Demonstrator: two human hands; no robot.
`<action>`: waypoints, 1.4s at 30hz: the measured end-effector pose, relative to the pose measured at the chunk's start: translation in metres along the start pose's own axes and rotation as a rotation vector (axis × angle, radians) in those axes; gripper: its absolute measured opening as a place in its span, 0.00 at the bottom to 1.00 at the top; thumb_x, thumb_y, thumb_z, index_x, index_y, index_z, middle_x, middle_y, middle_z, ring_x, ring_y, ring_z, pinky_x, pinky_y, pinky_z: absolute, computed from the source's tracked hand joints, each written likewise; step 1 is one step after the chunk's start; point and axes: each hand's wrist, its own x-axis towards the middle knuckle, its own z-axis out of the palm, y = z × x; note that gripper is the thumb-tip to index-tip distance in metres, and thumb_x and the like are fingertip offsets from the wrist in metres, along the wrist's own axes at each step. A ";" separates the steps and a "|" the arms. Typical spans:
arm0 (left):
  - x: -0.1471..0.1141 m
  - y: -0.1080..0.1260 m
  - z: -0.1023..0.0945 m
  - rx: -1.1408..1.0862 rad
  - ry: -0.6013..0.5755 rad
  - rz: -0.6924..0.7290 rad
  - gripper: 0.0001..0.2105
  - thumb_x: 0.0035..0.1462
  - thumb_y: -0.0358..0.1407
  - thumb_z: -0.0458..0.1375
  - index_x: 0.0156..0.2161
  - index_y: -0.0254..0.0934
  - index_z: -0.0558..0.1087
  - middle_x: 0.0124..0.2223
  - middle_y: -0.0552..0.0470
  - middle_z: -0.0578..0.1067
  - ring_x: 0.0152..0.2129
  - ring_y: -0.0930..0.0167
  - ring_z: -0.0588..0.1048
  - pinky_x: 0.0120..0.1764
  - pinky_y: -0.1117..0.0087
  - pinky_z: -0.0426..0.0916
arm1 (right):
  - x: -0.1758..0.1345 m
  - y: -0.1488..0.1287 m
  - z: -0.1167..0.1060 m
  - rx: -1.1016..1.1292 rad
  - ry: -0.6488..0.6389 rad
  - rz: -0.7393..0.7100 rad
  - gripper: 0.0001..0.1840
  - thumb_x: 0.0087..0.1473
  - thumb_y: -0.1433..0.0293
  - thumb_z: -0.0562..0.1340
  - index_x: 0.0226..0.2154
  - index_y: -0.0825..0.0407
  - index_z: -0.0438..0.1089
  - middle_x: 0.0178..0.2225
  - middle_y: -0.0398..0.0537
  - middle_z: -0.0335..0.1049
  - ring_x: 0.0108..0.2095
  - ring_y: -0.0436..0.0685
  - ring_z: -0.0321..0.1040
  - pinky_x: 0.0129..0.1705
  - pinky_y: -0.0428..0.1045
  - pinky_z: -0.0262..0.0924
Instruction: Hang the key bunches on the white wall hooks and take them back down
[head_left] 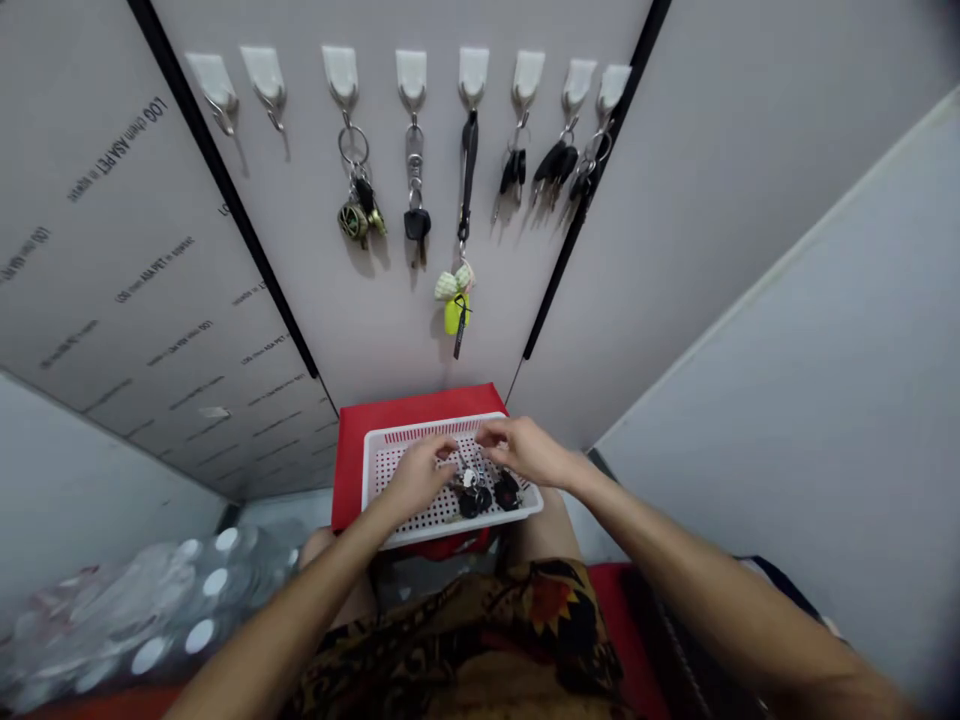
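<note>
A white perforated plastic basket stands before me, with bunches of keys in its right half. My left hand hovers over the middle of the basket, its thumb and forefinger bent but apart. Just right of those fingers lies a bunch of keys with black heads and silvery metal parts. Above the basket's right side is my right hand, fingers curved and apart, facing the left hand. Below it sits another dark key bunch. I see nothing held in either hand, though the fingertips are slightly blurred.
White adhesive hooks run in a row along the wall. Several carry keys, one with a black strap and a yellow-green charm; the two leftmost hold nothing. The basket rests on a red surface. Wrapped bottles stand at lower left.
</note>
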 end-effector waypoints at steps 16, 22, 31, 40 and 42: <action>-0.009 -0.001 0.016 0.293 -0.084 0.084 0.10 0.40 0.28 0.48 0.33 0.36 0.64 0.36 0.50 0.66 0.36 0.70 0.62 0.39 0.70 0.55 | -0.003 0.014 0.044 -0.519 -0.096 0.138 0.10 0.42 0.70 0.53 0.32 0.50 0.63 0.32 0.50 0.61 0.36 0.57 0.54 0.36 0.53 0.42; -0.008 0.002 0.018 0.416 -0.134 0.082 0.15 0.38 0.33 0.51 0.37 0.37 0.62 0.37 0.48 0.65 0.35 0.66 0.61 0.38 0.66 0.55 | 0.004 0.012 0.048 -0.541 0.039 0.102 0.08 0.43 0.69 0.51 0.28 0.52 0.63 0.33 0.51 0.61 0.37 0.58 0.52 0.39 0.56 0.38; -0.007 -0.009 0.008 0.508 -0.082 0.026 0.10 0.36 0.25 0.44 0.27 0.36 0.63 0.32 0.49 0.66 0.32 0.67 0.62 0.35 0.67 0.55 | 0.005 0.012 0.046 -0.438 0.027 0.062 0.10 0.41 0.70 0.52 0.29 0.50 0.64 0.30 0.53 0.62 0.37 0.61 0.51 0.41 0.61 0.35; 0.004 -0.014 0.015 0.174 -0.129 -0.112 0.10 0.40 0.35 0.42 0.30 0.36 0.61 0.33 0.51 0.67 0.32 0.69 0.65 0.38 0.67 0.58 | 0.003 0.015 0.054 -0.446 0.126 -0.023 0.09 0.43 0.71 0.50 0.29 0.51 0.63 0.34 0.48 0.62 0.38 0.59 0.53 0.37 0.56 0.47; 0.006 -0.011 0.013 0.180 -0.121 -0.191 0.12 0.38 0.36 0.44 0.31 0.37 0.62 0.34 0.50 0.67 0.33 0.68 0.65 0.39 0.66 0.58 | 0.004 0.018 0.055 -0.413 0.094 -0.021 0.09 0.43 0.70 0.51 0.30 0.53 0.62 0.33 0.48 0.62 0.37 0.58 0.55 0.36 0.55 0.49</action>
